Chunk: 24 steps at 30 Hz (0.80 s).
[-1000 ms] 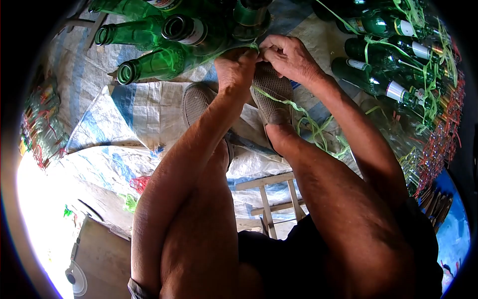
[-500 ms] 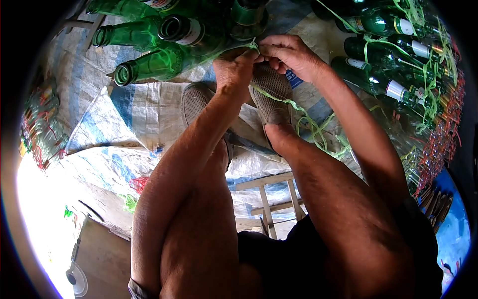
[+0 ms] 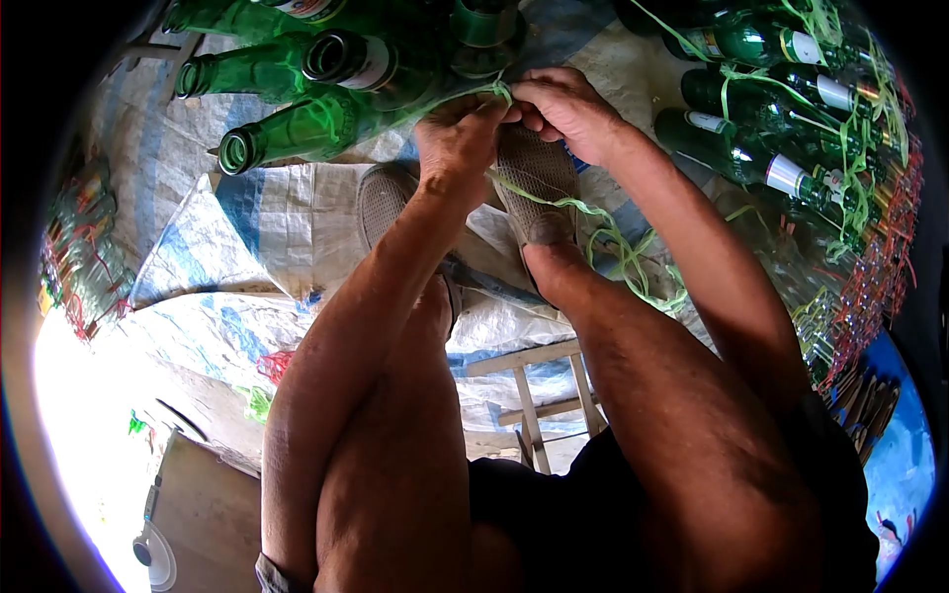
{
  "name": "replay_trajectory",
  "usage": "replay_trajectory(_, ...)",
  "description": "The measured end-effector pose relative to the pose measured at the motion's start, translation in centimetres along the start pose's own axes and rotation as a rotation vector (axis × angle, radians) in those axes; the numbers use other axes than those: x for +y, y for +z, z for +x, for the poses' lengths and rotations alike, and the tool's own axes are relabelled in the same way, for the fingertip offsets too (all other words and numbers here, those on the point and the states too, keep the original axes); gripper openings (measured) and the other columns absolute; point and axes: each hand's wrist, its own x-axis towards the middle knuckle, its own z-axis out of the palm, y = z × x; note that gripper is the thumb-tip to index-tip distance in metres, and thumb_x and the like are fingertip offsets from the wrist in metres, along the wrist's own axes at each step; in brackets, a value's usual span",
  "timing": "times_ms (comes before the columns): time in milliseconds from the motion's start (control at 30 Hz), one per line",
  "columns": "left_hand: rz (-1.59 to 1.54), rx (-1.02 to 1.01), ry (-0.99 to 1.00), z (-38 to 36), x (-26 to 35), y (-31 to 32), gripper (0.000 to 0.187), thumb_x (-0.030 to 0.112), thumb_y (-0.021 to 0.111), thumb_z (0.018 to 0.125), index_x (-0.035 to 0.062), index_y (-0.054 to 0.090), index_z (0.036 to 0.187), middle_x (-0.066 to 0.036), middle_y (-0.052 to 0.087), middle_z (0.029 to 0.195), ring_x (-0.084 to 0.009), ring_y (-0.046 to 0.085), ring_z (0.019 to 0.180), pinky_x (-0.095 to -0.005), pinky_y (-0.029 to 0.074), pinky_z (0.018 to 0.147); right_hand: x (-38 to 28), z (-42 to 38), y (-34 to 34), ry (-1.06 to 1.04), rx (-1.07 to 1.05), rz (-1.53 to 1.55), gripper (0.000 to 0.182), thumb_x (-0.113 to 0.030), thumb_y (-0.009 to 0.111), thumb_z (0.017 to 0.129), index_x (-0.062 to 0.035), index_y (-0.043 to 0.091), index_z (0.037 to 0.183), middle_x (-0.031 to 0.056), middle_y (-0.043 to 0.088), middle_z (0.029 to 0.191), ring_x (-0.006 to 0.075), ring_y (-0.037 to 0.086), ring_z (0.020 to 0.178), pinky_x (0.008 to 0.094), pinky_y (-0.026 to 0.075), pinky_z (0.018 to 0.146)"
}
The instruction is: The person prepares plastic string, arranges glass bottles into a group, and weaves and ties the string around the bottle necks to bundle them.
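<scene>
My left hand [image 3: 459,140] is closed in a pinch on light green plastic twine [image 3: 583,208], beside a small knot or loop at the fingertips. Close against it, my right hand [image 3: 570,111] pinches the same twine, thumb and forefinger together. From there the twine runs left along a group of green glass bottles [image 3: 311,128]; its far side is hidden. Several bottles lie with mouths toward the left, and one dark-necked bottle [image 3: 341,61] points up toward me. The loose tail of the twine trails over my right shoe [image 3: 537,178] and curls on the floor.
Tied rows of green bottles [image 3: 736,148] lie at the right, wrapped in twine. Behind them are bundles with red ties [image 3: 880,267]. Clear glass bottles [image 3: 89,257] stand at far left. A wooden stool frame [image 3: 524,381] sits between my legs on blue-and-white woven sheeting [image 3: 282,222].
Both hands have shifted very slightly left with the twine still pinched. The view has moved a little; the bottles otherwise look the same.
</scene>
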Motion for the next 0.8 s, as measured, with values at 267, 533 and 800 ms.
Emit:
replay_trajectory(267,0.053,0.046,-0.116,-0.5,0.5,-0.8,0.01,0.012,0.074,0.091,0.0023,0.075,0.094,-0.004,0.071,0.079,-0.0065,0.042,0.05,-0.0238,0.03,0.045,0.3,1.3,-0.8,-0.025,0.031,0.085,0.02,-0.023,0.069,0.094,-0.0094,0.06,0.082,-0.0004,0.057,0.075,0.0103,0.055,0.062,0.0258,0.039,0.05)
replay_trajectory(533,0.046,0.031,-0.102,-0.9,0.8,-1.6,0.013,0.012,0.073,0.092,-0.0002,0.073,0.09,-0.007,0.069,0.075,-0.006,0.041,0.048,-0.023,0.029,0.044,0.2,1.9,-1.1,-0.019,0.119,0.124,0.018,-0.022,0.073,0.092,-0.009,0.063,0.086,-0.0002,0.06,0.079,0.0119,0.062,0.064,0.0275,0.05,0.055)
replay_trajectory(800,0.032,0.032,-0.077,-1.0,1.0,-1.6,0.011,0.01,0.074,0.091,-0.0006,0.072,0.088,-0.007,0.068,0.074,-0.0064,0.042,0.047,-0.0229,0.029,0.043,0.1,2.4,-1.3,-0.087,0.128,0.065,0.019,-0.022,0.071,0.092,-0.0028,0.067,0.095,0.0044,0.065,0.082,0.0144,0.066,0.067,0.0276,0.056,0.056)
